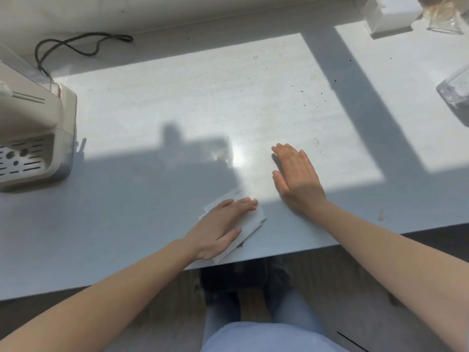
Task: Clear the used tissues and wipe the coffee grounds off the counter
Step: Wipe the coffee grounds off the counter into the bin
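Observation:
My left hand (219,228) lies flat on a folded white tissue (253,223) near the front edge of the pale grey counter (152,102), pressing it down with fingers together. A small brown smear shows at the tissue's lower edge. My right hand (295,174) rests flat on the counter to the right of the tissue, fingers extended and empty. Dark coffee specks (311,94) and faint ring stains dot the sunlit area behind the hands, and a brown spot (380,217) sits near the front right edge.
A beige coffee machine (33,123) with a drip tray stands at the left, its black cord (76,45) looped behind. A white box (388,16) and a glass container (446,21) stand at the back right, and another glass (455,91) sits at the right edge.

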Action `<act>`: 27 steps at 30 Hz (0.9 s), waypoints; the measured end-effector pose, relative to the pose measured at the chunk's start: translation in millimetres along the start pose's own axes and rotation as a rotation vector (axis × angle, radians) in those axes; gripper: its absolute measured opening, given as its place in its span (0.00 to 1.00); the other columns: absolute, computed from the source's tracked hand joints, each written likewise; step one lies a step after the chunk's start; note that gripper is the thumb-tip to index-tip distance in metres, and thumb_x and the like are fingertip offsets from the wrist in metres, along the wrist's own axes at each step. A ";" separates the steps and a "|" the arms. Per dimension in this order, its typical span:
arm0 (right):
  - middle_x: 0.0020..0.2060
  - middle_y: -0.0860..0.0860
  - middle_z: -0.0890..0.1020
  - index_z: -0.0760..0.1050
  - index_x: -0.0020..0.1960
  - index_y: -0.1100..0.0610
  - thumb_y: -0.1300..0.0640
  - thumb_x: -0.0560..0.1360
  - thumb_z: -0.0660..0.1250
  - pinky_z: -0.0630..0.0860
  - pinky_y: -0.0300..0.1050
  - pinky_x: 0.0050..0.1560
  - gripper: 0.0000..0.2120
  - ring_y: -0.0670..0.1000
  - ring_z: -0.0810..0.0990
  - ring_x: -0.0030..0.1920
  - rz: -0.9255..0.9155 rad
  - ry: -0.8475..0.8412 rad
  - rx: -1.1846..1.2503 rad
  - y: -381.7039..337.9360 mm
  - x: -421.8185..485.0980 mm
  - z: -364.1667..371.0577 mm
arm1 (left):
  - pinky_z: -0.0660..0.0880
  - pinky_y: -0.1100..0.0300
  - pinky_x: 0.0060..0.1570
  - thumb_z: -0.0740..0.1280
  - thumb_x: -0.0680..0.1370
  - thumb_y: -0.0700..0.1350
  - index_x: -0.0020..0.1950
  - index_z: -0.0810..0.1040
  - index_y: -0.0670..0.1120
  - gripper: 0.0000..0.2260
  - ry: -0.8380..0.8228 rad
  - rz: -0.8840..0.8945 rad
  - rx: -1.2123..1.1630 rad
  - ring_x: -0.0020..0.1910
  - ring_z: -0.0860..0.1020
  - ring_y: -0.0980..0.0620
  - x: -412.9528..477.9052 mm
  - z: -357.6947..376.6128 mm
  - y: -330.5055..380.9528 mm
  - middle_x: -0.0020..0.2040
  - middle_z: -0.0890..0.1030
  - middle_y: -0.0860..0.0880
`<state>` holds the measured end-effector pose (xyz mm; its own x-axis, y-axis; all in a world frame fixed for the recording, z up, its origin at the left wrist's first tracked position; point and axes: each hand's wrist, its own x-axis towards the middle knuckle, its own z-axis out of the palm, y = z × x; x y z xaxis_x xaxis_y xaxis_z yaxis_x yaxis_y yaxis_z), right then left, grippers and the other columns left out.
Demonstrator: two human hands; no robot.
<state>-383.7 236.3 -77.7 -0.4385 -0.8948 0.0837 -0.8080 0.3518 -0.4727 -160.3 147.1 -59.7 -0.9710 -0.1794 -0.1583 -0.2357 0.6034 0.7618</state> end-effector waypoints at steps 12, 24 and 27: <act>0.75 0.44 0.61 0.51 0.77 0.46 0.48 0.81 0.51 0.64 0.46 0.70 0.25 0.46 0.63 0.73 -0.306 -0.436 0.149 -52.6 -69.6 -1.6 | 0.60 0.53 0.66 0.56 0.77 0.46 0.61 0.69 0.43 0.14 0.249 -0.098 0.437 0.62 0.67 0.46 -22.9 22.9 -8.7 0.62 0.70 0.44; 0.67 0.47 0.66 0.57 0.74 0.47 0.31 0.71 0.55 0.63 0.49 0.64 0.36 0.52 0.64 0.65 -0.443 -0.581 -0.149 -60.5 -56.3 -5.9 | 0.62 0.52 0.70 0.62 0.79 0.48 0.72 0.66 0.50 0.21 0.341 -0.309 0.282 0.73 0.63 0.53 -59.3 41.1 10.2 0.75 0.65 0.54; 0.61 0.47 0.70 0.65 0.70 0.47 0.41 0.79 0.51 0.66 0.49 0.58 0.22 0.52 0.68 0.61 -0.417 -0.553 -0.131 -69.9 -52.7 -8.4 | 0.67 0.52 0.67 0.65 0.78 0.50 0.73 0.65 0.51 0.24 0.390 -0.348 0.170 0.69 0.68 0.54 -61.3 35.2 13.3 0.71 0.71 0.55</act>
<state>-307.4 261.1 -41.8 0.1540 -0.9586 -0.2396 -0.9213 -0.0517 -0.3854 -105.4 193.4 -62.0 -0.7548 -0.6459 -0.1142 -0.5751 0.5679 0.5889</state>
